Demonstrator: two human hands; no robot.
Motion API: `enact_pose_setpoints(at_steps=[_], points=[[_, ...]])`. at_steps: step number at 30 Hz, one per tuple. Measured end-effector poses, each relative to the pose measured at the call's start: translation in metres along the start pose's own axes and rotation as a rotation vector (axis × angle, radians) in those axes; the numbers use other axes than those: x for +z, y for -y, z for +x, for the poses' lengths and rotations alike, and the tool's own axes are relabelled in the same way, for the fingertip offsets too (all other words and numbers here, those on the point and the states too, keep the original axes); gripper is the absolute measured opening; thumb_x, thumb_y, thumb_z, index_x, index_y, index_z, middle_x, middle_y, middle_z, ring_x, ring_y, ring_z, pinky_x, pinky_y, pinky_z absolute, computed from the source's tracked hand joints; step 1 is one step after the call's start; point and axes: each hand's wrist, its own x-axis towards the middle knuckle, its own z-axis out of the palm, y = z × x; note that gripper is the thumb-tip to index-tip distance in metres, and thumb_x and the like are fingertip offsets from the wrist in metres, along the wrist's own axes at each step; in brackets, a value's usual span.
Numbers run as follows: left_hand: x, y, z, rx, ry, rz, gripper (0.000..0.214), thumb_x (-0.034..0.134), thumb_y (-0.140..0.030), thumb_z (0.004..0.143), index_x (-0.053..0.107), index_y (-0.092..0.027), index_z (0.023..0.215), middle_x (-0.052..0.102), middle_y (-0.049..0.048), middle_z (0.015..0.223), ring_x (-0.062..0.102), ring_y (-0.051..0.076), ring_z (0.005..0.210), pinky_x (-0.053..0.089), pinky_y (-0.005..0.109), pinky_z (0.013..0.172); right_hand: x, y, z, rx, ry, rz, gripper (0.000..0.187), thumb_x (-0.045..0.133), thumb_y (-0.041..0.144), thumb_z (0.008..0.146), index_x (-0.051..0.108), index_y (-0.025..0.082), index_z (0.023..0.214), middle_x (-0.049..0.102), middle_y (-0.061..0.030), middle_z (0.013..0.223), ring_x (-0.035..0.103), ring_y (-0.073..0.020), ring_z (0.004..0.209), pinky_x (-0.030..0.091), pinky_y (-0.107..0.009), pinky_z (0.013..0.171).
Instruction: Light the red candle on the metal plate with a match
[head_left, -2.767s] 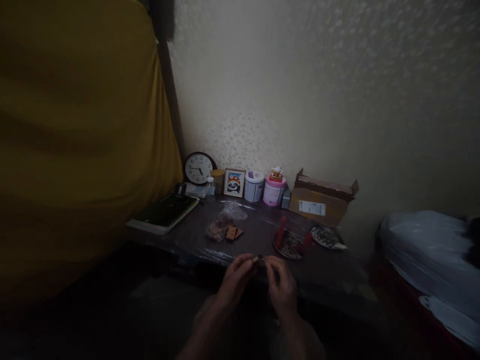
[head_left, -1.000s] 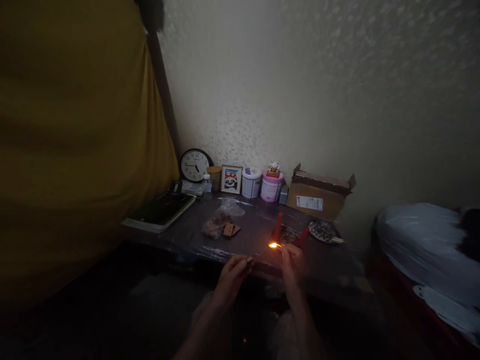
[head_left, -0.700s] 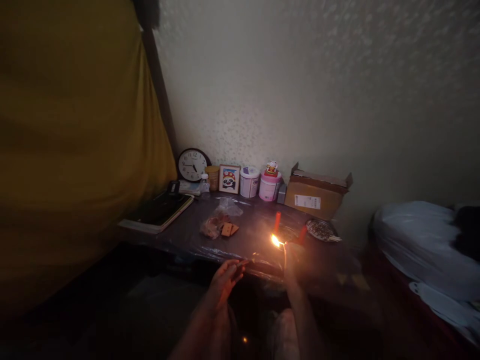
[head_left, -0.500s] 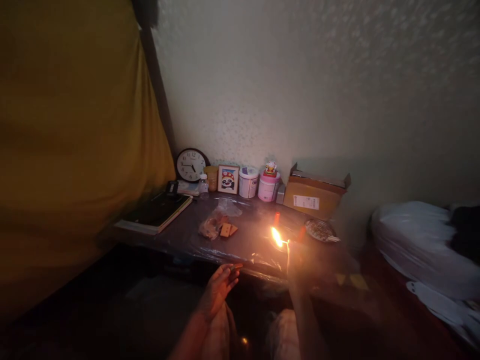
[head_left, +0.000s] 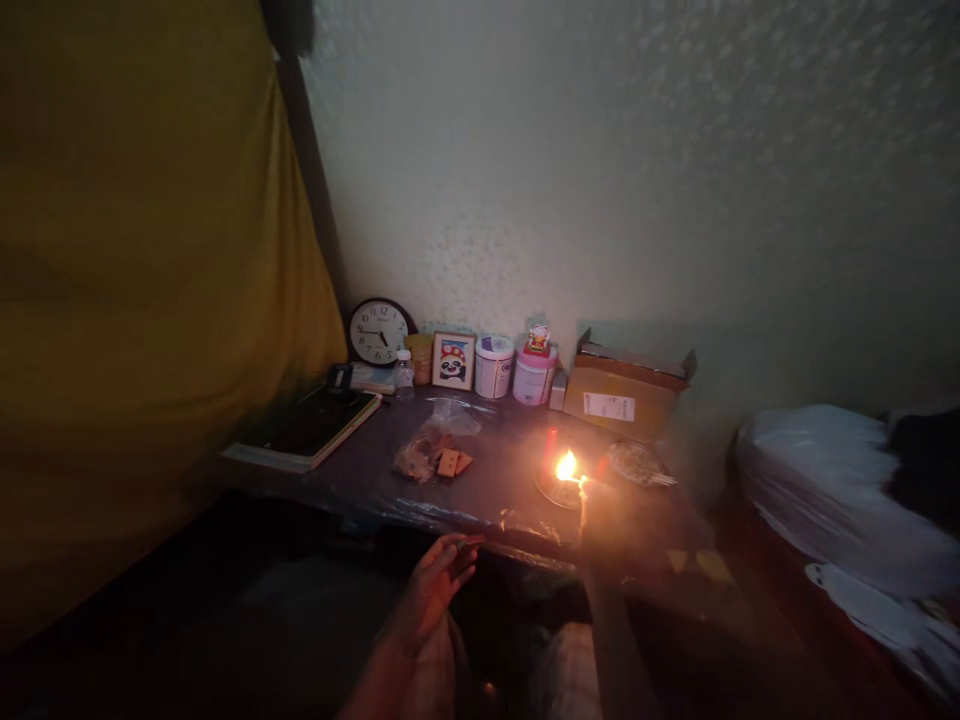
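Held out at the front edge of the low table, my left hand [head_left: 436, 580] pinches a small reddish matchbox [head_left: 471, 541]. My right hand [head_left: 600, 525], hazy with smoke and glare, grips a burning match [head_left: 581, 482] over the table. The match's flame [head_left: 566, 466] points left, near an upright red candle [head_left: 551, 445]. A second red candle [head_left: 602, 467] shows faintly behind my right hand. Beneath the flame lies a small plate [head_left: 559, 495], partly hidden by glare. To the left, more matchboxes [head_left: 448, 462] rest beside a crumpled clear plastic bag [head_left: 417, 460].
A plate of brown bits [head_left: 637, 463] sits right of the candles. Along the wall stand a clock [head_left: 379, 332], framed panda picture [head_left: 454, 361], white tub [head_left: 494, 367], pink tub [head_left: 535, 375] and cardboard box [head_left: 626, 390]. A dark book [head_left: 307, 430] lies at left.
The match flame is smaller and slightly farther right, and the plate beneath it now shows. Both hands keep their holds; my left hand has hardly moved. The view has shifted slightly.
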Motion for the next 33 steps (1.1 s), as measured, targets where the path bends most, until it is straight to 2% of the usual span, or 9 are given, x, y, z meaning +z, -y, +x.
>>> enact_pose_setpoints(at_steps=[5, 11, 15, 18, 24, 33], points=[[-0.004, 0.002, 0.002, -0.005, -0.011, -0.015, 0.013, 0.057, -0.024, 0.080, 0.063, -0.020, 0.092, 0.067, 0.0078, 0.110, 0.061, 0.016, 0.094, 0.042, 0.033, 0.088, 0.001, 0.000, 0.000, 0.019, -0.002, 0.024, 0.025, 0.050, 0.031, 0.090, 0.055, 0.020, 0.112, 0.056, -0.0065, 0.118, 0.059, -0.0169, 0.096, 0.050, -0.037, 0.082], [-0.001, 0.000, 0.002, -0.012, -0.041, -0.007, 0.015, 0.063, -0.027, 0.075, 0.065, -0.020, 0.089, 0.069, 0.0070, 0.106, 0.061, 0.017, 0.094, 0.041, 0.035, 0.090, 0.009, -0.005, 0.008, 0.098, -0.009, 0.116, 0.025, 0.051, 0.031, 0.090, 0.055, 0.019, 0.111, 0.058, -0.0061, 0.114, 0.060, -0.0165, 0.092, 0.051, -0.036, 0.079], [0.000, -0.001, 0.003, -0.024, -0.085, 0.007, 0.018, 0.068, -0.030, 0.070, 0.066, -0.021, 0.086, 0.071, 0.0061, 0.102, 0.062, 0.019, 0.091, 0.041, 0.036, 0.089, 0.013, -0.005, 0.011, 0.153, -0.007, 0.205, 0.023, 0.057, 0.037, 0.085, 0.063, 0.016, 0.091, 0.067, -0.0025, 0.087, 0.063, -0.0140, 0.075, 0.052, -0.031, 0.070], [-0.001, 0.000, 0.004, -0.026, -0.110, 0.015, 0.021, 0.071, -0.032, 0.067, 0.066, -0.021, 0.084, 0.071, 0.0060, 0.100, 0.062, 0.020, 0.092, 0.040, 0.038, 0.090, 0.011, 0.002, 0.012, 0.193, -0.011, 0.286, 0.024, 0.061, 0.041, 0.076, 0.065, 0.017, 0.076, 0.068, -0.0023, 0.069, 0.064, -0.0162, 0.066, 0.052, -0.030, 0.065], [-0.002, 0.001, 0.004, -0.024, -0.127, 0.012, 0.021, 0.071, -0.033, 0.067, 0.066, -0.022, 0.084, 0.071, 0.0048, 0.098, 0.062, 0.020, 0.092, 0.041, 0.037, 0.090, 0.009, 0.011, 0.015, 0.296, -0.024, 0.415, 0.022, 0.065, 0.036, 0.069, 0.065, 0.016, 0.077, 0.070, -0.0032, 0.070, 0.066, -0.0168, 0.061, 0.053, -0.031, 0.061], [-0.006, 0.004, 0.005, -0.016, -0.107, 0.020, 0.022, 0.070, -0.033, 0.068, 0.066, -0.021, 0.086, 0.070, 0.0059, 0.101, 0.062, 0.021, 0.094, 0.039, 0.038, 0.092, 0.013, -0.002, 0.023, 0.427, 0.009, 0.536, 0.021, 0.070, 0.033, 0.063, 0.064, 0.016, 0.074, 0.070, -0.0015, 0.068, 0.067, -0.0164, 0.060, 0.055, -0.031, 0.061]])
